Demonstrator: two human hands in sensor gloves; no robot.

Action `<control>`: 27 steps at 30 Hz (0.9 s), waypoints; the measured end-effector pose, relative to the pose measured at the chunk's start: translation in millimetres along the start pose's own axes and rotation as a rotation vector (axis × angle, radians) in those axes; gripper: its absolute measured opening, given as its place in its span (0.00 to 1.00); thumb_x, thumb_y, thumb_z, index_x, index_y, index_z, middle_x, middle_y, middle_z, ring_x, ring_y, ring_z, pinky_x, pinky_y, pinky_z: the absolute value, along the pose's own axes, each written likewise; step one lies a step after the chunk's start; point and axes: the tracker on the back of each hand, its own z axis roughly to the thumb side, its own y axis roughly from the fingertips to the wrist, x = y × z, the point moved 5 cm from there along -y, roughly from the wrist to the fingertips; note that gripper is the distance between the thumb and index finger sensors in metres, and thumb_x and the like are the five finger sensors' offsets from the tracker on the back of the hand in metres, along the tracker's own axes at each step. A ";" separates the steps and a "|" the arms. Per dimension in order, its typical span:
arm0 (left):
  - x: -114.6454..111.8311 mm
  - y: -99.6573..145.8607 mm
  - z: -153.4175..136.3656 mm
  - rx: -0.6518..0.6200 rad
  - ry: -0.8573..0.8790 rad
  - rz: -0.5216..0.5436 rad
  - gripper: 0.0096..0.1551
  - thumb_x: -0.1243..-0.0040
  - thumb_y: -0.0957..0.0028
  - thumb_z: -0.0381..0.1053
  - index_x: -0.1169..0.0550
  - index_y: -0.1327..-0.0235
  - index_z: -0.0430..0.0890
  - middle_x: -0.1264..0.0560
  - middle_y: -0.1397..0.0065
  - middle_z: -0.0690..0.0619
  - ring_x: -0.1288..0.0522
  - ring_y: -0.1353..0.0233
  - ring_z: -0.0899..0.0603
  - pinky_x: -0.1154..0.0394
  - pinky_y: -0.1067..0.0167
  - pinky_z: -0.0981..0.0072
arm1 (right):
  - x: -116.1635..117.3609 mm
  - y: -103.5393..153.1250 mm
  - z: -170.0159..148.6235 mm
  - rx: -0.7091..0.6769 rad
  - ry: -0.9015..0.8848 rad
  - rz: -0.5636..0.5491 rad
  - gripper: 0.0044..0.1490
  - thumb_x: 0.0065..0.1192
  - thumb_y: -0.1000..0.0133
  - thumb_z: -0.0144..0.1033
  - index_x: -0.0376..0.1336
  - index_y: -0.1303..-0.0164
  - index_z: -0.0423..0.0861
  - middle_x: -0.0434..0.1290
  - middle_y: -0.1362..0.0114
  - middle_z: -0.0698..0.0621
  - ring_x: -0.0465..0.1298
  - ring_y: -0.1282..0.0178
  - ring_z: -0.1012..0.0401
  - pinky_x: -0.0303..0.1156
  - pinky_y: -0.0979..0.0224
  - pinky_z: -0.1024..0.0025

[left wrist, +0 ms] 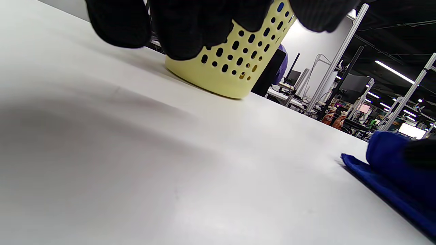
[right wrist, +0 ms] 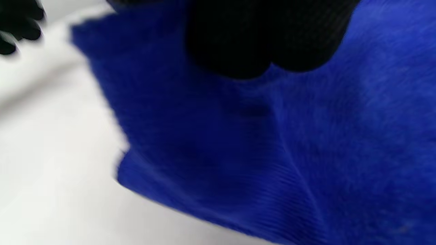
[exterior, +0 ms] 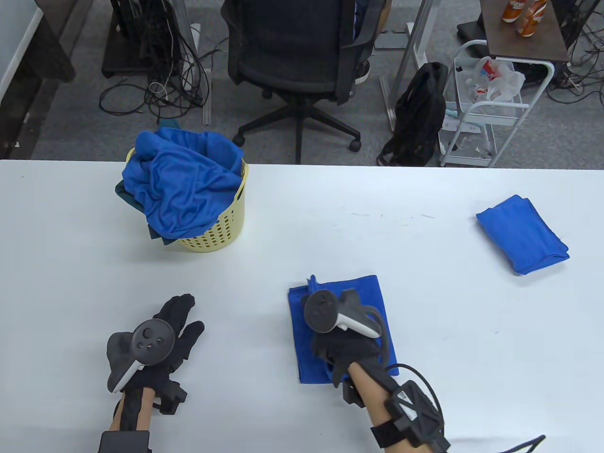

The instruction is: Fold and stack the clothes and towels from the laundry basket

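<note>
Risk we see: the right hand (exterior: 347, 337) rests on the folded blue towel (exterior: 302, 325), grip hidden, so we cannot tell if it pinches; a lift could spring the fold open. Left hand (exterior: 158, 337) is open, flat on the bench (exterior: 330, 236), holding nothing. Towel lies near-right of the yellow basket (exterior: 226, 231), a neat, slightly skewed rectangle; another folded towel (exterior: 521, 233) sits far right of the basket

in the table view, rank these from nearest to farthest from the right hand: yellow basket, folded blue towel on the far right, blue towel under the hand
Measured from the right hand:
1. Blue towel, directly under the hand, which rests on it.
2. Yellow basket, up and to the left, holding blue laundry.
3. Folded blue towel, far right of the table, slightly farther than the basket.
</note>
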 end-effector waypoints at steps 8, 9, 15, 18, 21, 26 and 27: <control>-0.5 -0.5 0.0 0.005 -0.005 -0.016 0.46 0.46 0.42 0.66 0.39 0.12 0.50 0.35 0.13 0.40 0.28 0.20 0.35 0.28 0.29 0.37 | 12.6 -10.1 14.5 0.009 0.065 0.016 0.54 0.66 0.37 0.27 0.36 0.11 0.38 0.39 0.14 0.25 0.77 0.56 0.61 0.78 0.47 0.62; -0.8 -0.5 -0.1 0.005 -0.008 -0.018 0.46 0.46 0.42 0.66 0.39 0.12 0.50 0.35 0.13 0.40 0.28 0.20 0.35 0.28 0.29 0.37 | 13.8 -10.4 16.0 -0.002 0.063 0.021 0.54 0.66 0.36 0.29 0.36 0.11 0.38 0.38 0.14 0.23 0.77 0.54 0.60 0.77 0.46 0.61; -5.8 -1.9 0.4 0.012 -0.015 -0.059 0.45 0.46 0.42 0.66 0.38 0.13 0.50 0.35 0.13 0.40 0.28 0.20 0.34 0.28 0.29 0.37 | -35.4 34.0 -4.8 -0.149 -0.239 -0.077 0.33 0.57 0.31 0.41 0.58 0.16 0.42 0.53 0.13 0.30 0.78 0.42 0.46 0.75 0.39 0.48; -20.0 -5.7 7.1 0.023 -0.007 -0.188 0.44 0.46 0.41 0.65 0.37 0.13 0.50 0.36 0.12 0.38 0.29 0.20 0.33 0.29 0.29 0.36 | -68.1 62.9 -68.5 0.028 -0.266 -0.326 0.31 0.57 0.30 0.38 0.62 0.20 0.37 0.58 0.15 0.30 0.69 0.27 0.35 0.66 0.30 0.34; -35.5 -14.0 26.3 0.016 0.025 -0.335 0.45 0.46 0.41 0.66 0.38 0.11 0.50 0.38 0.11 0.36 0.31 0.19 0.30 0.30 0.28 0.35 | -59.1 64.7 -126.3 0.205 -0.310 -0.367 0.37 0.57 0.30 0.39 0.57 0.16 0.32 0.54 0.15 0.26 0.61 0.23 0.29 0.59 0.28 0.27; -69.4 -51.9 79.0 -0.025 0.140 -0.467 0.49 0.44 0.41 0.67 0.42 0.09 0.49 0.40 0.09 0.35 0.32 0.18 0.29 0.31 0.27 0.34 | -29.1 35.0 -177.3 0.340 -0.479 -0.204 0.52 0.52 0.29 0.47 0.41 0.11 0.25 0.39 0.15 0.19 0.47 0.22 0.22 0.53 0.27 0.24; -79.1 -64.5 91.1 -0.013 0.144 -0.482 0.51 0.44 0.41 0.67 0.44 0.08 0.48 0.42 0.09 0.34 0.33 0.18 0.29 0.32 0.27 0.34 | -26.4 28.1 -182.2 0.358 -0.500 -0.213 0.53 0.52 0.29 0.48 0.40 0.11 0.24 0.38 0.15 0.19 0.46 0.22 0.21 0.52 0.27 0.24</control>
